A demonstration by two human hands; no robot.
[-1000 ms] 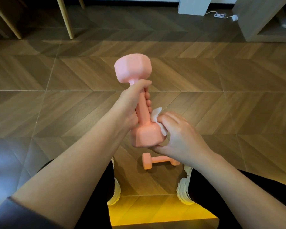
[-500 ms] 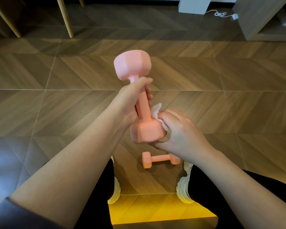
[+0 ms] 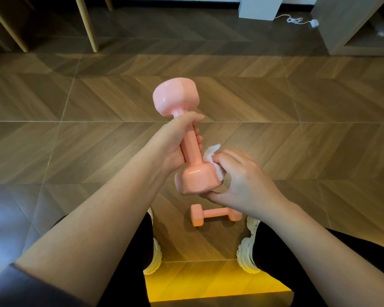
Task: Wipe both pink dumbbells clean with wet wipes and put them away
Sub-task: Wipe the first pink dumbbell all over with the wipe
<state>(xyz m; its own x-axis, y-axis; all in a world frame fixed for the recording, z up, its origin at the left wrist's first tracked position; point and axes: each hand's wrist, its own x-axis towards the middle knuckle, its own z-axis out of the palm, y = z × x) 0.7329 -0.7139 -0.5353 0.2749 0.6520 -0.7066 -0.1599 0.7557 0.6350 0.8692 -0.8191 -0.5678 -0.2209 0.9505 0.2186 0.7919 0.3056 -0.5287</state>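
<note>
A pink dumbbell [image 3: 190,149] is held nearly upright in mid-air, my left hand [image 3: 175,142] wrapped around its handle. My right hand [image 3: 242,180] presses a white wet wipe [image 3: 212,155] against the right side of the dumbbell's lower head, thumb under that head. Most of the wipe is hidden by my fingers. A second pink dumbbell [image 3: 211,214] lies on its side on the wooden floor between my feet, partly covered by my right hand.
My white shoes [image 3: 247,249] stand on either side of the floor dumbbell. Wooden furniture legs [image 3: 88,25] rise at the back left. A white block [image 3: 261,6] with a cable and a wooden cabinet [image 3: 350,25] sit at the back right.
The held dumbbell has risen slightly and tilted a little. My right hand with the wipe has slid around the lower head's right side. The floor dumbbell has not moved.
</note>
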